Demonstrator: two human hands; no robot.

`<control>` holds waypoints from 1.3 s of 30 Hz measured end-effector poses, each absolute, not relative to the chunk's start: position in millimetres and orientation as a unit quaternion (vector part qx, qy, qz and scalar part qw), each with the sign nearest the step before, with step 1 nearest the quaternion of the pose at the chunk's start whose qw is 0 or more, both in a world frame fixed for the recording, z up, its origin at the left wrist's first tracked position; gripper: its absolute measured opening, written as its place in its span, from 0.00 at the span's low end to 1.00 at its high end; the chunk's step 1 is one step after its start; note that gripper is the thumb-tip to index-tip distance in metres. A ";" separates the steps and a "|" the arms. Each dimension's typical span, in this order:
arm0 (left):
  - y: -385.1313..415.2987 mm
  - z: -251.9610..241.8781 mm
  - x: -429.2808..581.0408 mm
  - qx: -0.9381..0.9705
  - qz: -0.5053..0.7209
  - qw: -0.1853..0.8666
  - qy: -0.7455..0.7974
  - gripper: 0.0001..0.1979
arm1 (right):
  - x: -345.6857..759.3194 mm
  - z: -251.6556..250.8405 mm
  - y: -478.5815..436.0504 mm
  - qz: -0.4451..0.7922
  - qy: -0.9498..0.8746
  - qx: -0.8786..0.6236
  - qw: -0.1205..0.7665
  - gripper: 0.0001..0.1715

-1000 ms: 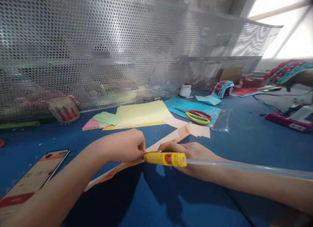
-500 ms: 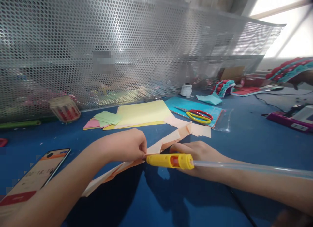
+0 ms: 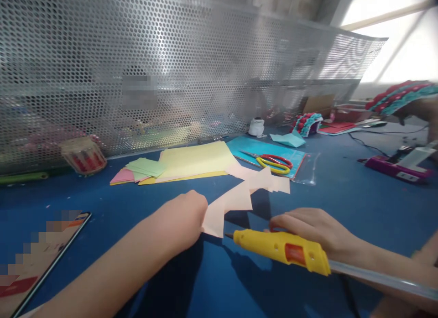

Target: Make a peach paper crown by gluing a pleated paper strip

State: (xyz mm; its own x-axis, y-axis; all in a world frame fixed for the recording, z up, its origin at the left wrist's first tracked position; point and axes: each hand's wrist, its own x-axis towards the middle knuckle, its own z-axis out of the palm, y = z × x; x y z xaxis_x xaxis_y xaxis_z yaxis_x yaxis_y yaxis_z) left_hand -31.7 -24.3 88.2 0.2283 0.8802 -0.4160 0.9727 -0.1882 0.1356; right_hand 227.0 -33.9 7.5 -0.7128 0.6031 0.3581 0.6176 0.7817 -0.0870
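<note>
My left hand [image 3: 186, 215] is closed on the near end of a pale peach folded paper strip [image 3: 236, 197], which slants away from me toward the scissors. My right hand [image 3: 311, 226] grips a yellow hot glue gun [image 3: 277, 247] with a clear glue stick [image 3: 383, 279] sticking out of its back. The gun's dark tip points left, a little to the right of the strip's near edge and apart from it. Most of the right fingers are hidden behind the gun.
Yellow paper sheets [image 3: 196, 160], small green papers [image 3: 145, 167] and red-and-yellow scissors [image 3: 275, 163] on a blue packet [image 3: 236, 147] lie behind. A phone [image 3: 44, 258] is at left, a jar [image 3: 84, 156] by the mesh partition [image 3: 205, 67], a purple power strip [image 3: 397, 169] at right.
My right hand has drawn the glue gun right and toward me, off the paper. The strip has turned, showing its flat side, and the view has shifted slightly.
</note>
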 end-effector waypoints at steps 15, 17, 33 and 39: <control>-30.1 81.1 -25.4 0.762 -0.183 0.157 0.601 0.07 | 253.5 5.9 -39.3 0.013 -0.863 -0.466 0.192 0.07; -31.3 84.7 -24.5 0.751 -0.199 0.164 0.607 0.06 | 250.6 7.0 -38.0 0.038 -0.856 -0.477 0.194 0.05; -28.7 82.9 -32.4 0.784 -0.204 0.194 0.553 0.19 | 247.1 4.0 -31.7 0.068 -0.868 -0.448 0.202 0.10; -27.9 84.1 -34.8 0.775 -0.196 0.205 0.564 0.19 | 246.9 1.6 -28.6 0.073 -0.860 -0.466 0.195 0.11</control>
